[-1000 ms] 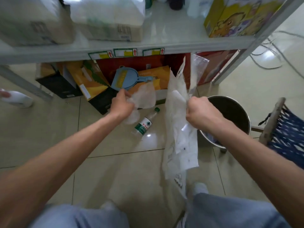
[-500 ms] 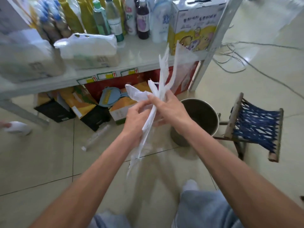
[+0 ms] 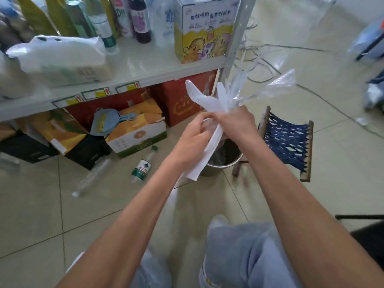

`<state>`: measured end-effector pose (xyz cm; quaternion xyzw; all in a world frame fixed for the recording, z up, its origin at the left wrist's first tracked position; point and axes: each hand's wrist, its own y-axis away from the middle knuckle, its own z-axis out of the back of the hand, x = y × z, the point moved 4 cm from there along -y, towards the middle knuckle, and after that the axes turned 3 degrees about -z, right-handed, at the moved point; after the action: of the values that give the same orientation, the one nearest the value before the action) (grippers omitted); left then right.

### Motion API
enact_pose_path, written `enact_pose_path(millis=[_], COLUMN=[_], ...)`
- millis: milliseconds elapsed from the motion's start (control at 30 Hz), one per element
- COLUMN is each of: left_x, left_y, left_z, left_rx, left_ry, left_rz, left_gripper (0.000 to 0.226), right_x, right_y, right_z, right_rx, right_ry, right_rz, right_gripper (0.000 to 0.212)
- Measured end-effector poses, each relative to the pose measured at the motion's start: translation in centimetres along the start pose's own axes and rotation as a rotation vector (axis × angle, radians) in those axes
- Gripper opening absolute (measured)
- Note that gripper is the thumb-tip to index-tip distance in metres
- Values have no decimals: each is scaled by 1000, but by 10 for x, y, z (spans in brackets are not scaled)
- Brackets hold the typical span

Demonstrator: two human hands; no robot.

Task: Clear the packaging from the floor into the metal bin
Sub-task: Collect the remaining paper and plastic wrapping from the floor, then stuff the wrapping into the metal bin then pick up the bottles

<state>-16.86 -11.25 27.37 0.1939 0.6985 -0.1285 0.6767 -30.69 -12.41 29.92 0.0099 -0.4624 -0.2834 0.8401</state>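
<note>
Above the metal bin [image 3: 216, 171] I hold the packaging [image 3: 216, 104], a bunch of clear plastic and white paper, with my right hand [image 3: 234, 121] clenched around its middle and my left hand [image 3: 193, 140] pinching it just below. I think I am squeezing it into 1 tight bundle, and next I need to lower it and let go so it drops inside. My 2 arms reach forward, hands touching, while 2 plastic bottles [image 3: 143, 167] lie on the floor [image 3: 31, 204].
</note>
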Motion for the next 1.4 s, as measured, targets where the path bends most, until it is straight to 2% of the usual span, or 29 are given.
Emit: enact_pose_path(millis=[67,133,267,367,433,533,633,767,900,1033,1133,1400], left_x=[-4,0,21,32,43,57,71,85,88,84,81,71], left_y=[-13,-24,-44,-57,-62,-65,-66,-63,-57,-57,-60,-69], left_z=[2,2,-1,2,0,-5,-2,15,29,39,45,55], left_rx=[11,32,47,-2,15,84,100,36,12,-19,-52,-115], left_ry=[4,-16,25,36,-9,-122,-258,-415,-484,-534,-522,-502], left_rz=[-6,-11,37,83,112,188,273,403,482,489,484,421], left_gripper=[41,55,61,63,65,71,67,52,33,31,31,26], right_x=[-3,-3,-6,-18,-25,-31,-55,-93,-111,-134,-145,-168], right_y=[-11,-19,-29,-39,-42,-44,-64,-88,-98,-118,-131,-140], right_z=[7,11,5,-1,-8,-19,-31,-59,-93,-113,-128,-170], right_rx=[-104,-164,-226,-274,-313,-428,-318,-187,-139,-84,-12,179], right_ry=[-16,-45,95,126,234,575,538,728,965,1145,1280,1450], right_rz=[15,64,225,222,233,362,253,122,207,226,228,192], right_gripper=[31,21,22,11,14,22,28,34,36,37,30,19])
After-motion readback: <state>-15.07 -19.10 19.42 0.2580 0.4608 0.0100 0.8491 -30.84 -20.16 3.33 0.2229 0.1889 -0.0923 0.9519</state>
